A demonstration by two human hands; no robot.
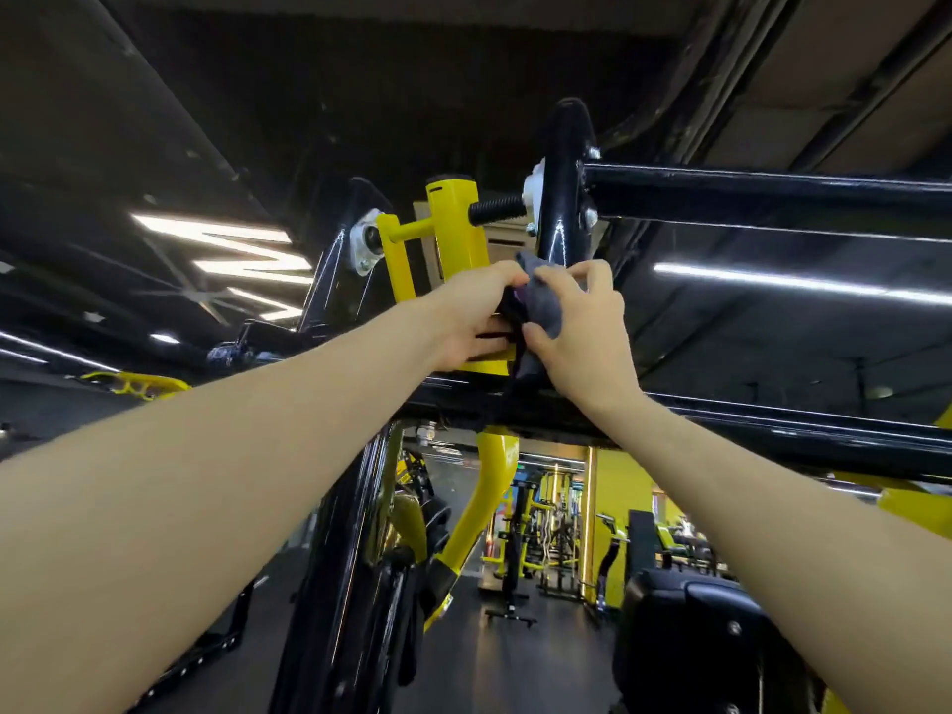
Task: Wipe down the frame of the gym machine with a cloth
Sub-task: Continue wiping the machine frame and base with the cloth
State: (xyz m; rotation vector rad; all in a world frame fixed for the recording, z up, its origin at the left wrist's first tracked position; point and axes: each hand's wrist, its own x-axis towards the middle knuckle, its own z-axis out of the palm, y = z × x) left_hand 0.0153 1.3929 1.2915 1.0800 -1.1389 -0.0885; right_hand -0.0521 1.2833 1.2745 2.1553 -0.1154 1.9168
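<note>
Both my arms reach up to the top of a black and yellow gym machine. A grey cloth (547, 301) is bunched between my hands, just below the black upright tube (562, 198) of the frame. My right hand (584, 327) grips the cloth with fingers and thumb curled round it. My left hand (476, 314) holds the cloth's left side, its fingers hidden behind the fabric and a dark strap. The yellow pivot bracket (453, 224) stands right behind my left hand.
Black horizontal frame tubes (772, 193) run off to the right, a lower one (803, 430) below my right wrist. A black upright (350, 533) and a yellow curved arm (484, 507) hang beneath. A padded seat (685, 636) sits lower right. More gym machines (551, 538) stand in the background.
</note>
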